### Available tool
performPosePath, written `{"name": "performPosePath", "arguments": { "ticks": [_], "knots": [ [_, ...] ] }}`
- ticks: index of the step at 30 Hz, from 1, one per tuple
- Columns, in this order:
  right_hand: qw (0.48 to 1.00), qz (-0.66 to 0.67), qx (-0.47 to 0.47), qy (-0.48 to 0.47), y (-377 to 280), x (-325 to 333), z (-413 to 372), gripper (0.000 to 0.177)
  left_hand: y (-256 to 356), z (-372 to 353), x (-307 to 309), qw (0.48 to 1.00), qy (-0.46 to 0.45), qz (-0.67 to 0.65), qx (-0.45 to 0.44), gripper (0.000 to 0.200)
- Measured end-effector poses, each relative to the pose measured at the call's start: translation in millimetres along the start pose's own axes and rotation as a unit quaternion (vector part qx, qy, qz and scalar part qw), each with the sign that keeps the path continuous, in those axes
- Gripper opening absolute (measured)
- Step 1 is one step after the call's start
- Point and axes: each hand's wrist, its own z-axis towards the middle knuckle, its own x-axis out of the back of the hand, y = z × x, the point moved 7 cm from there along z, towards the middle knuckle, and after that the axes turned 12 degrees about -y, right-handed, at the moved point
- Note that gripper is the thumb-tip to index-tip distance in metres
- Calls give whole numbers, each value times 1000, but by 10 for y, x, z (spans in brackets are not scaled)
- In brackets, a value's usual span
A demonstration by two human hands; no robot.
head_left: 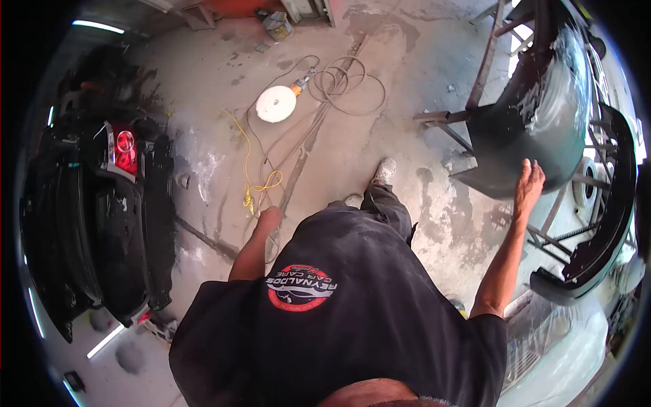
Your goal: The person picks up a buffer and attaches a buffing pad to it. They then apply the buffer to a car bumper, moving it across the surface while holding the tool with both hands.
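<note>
My right hand (530,182) reaches out with its fingers extended, overlapping the lower edge of a dark car bumper (529,149). Whitish smears and dull sanded patches cover the bumper's upper part, and it rests on a metal stand (485,61). At my left side my left hand (270,217) hangs low with the fingers curled under; what they hold, if anything, is hidden. Just beyond that hand, a yellow cord (274,180) lies looped on the floor. Farther ahead lies a polisher (297,87) with a round white pad (276,104).
A black car with a red tail light (125,148) stands at the left. Coiled hose (366,74) and cables cross the concrete floor ahead. A second black bumper (603,237) and a tyre (584,183) are at the right, near a plastic-covered car part (556,346). A bucket (278,27) stands far ahead.
</note>
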Motion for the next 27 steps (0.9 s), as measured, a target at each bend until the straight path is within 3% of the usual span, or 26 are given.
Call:
{"name": "performPosePath", "arguments": {
  "ticks": [3, 5, 7, 9, 10, 13, 15, 16, 18, 19, 21, 22, 23, 24, 25, 27],
  "knots": [
    [987, -141, 14, 76, 310, 32, 955, 64, 159, 17, -263, 994, -40, 99, -35, 32],
    [968, -225, 67, 83, 698, -142, 1509, 73, 404, -85, -130, 1000, -9, -8, -5, 37],
    [948, -306, 31, 81, 989, -300, 1962, 81, 757, -252, 210, 991, 45, -123, 22, 42],
    [943, -327, -56, 15, 919, -223, 2209, 95, 839, -257, 435, 971, 114, -205, 42, 44],
    [948, -308, -72, 31, 935, -225, 2295, 100, 909, -273, 511, 964, 142, -217, 49, 45],
    [955, -271, -120, 16, 1230, -216, 2694, 111, 1156, -251, 617, 954, 122, -267, 54, 45],
    [957, -261, -130, 17, 1167, -103, 2772, 110, 1188, -129, 512, 959, 96, -260, 52, 43],
    [951, -233, -187, -77, 1213, -84, 2824, 110, 1181, -45, 392, 964, 89, -247, 50, 42],
    [944, -301, -134, -12, 1585, -279, 2901, 110, 1074, 98, 450, 969, 108, -221, 36, 40],
    [954, -255, -160, -15, 987, -215, 2589, 107, 1029, 115, 485, 969, 122, -213, 25, 39],
    [949, -308, -73, 4, 1143, -500, 2390, 94, 852, 200, 591, 959, 116, -257, 39, 38],
    [929, -366, -53, 13, 1060, -560, 2179, 88, 774, 244, 685, 959, 140, -241, 55, 36],
    [872, -489, -3, -7, 912, -659, 1971, 77, 665, 299, 775, 955, 122, -258, 84, 36],
    [855, -515, 31, 46, 884, -749, 1760, 73, 494, 432, 805, 949, 130, -276, 76, 36],
    [815, -580, -4, 6, 926, -858, 1626, 66, 274, 618, 817, 945, 138, -290, 65, 36],
    [709, -644, 102, 268, -123, -868, 919, 84, -45, 909, 1100, 948, 167, -269, 27, 38]
  ]
}}
